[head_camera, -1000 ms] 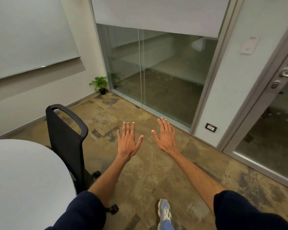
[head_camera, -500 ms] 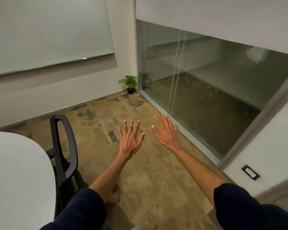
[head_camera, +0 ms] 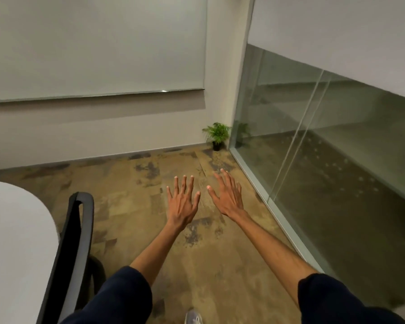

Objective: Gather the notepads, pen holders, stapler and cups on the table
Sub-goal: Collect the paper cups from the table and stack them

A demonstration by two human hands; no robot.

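Left hand (head_camera: 181,204): stretched out mid-frame above the floor (head_camera: 208,265), back of the hand up, fingers straight and fanned apart, thumb out to the right; gripping nothing, touching nothing. Right hand (head_camera: 228,197): just right of the left and slightly farther, same pose; fingers straight and spread, thumb pointing left toward the other thumb; nothing in the grip. Thumbs close but apart; small gap between the two hands. Forearms bare; dark navy sleeves (head_camera: 117,298) ending near the elbows at the near edge.

Task item in shot: table (head_camera: 14,242); white, rounded edge, near left of the frame, well left of both hands; only part of the top visible. Black chair (head_camera: 77,230) just right of the table, back rail rising between table and left arm, seen nearly edge-on; lower part hidden behind the left sleeve.

Floor mottled brown and tan with dark patches. Far wall: large pale panel (head_camera: 91,47), blind or board, cannot tell which; thin bright strip along its lower edge. Small potted plant (head_camera: 216,136) on the floor in the far corner, just beside the glass partition (head_camera: 325,148) running along the right from far to near; faint reflection of the plant in the glass. Toe of a light shoe (head_camera: 193,318) at the near edge, between the two arms.
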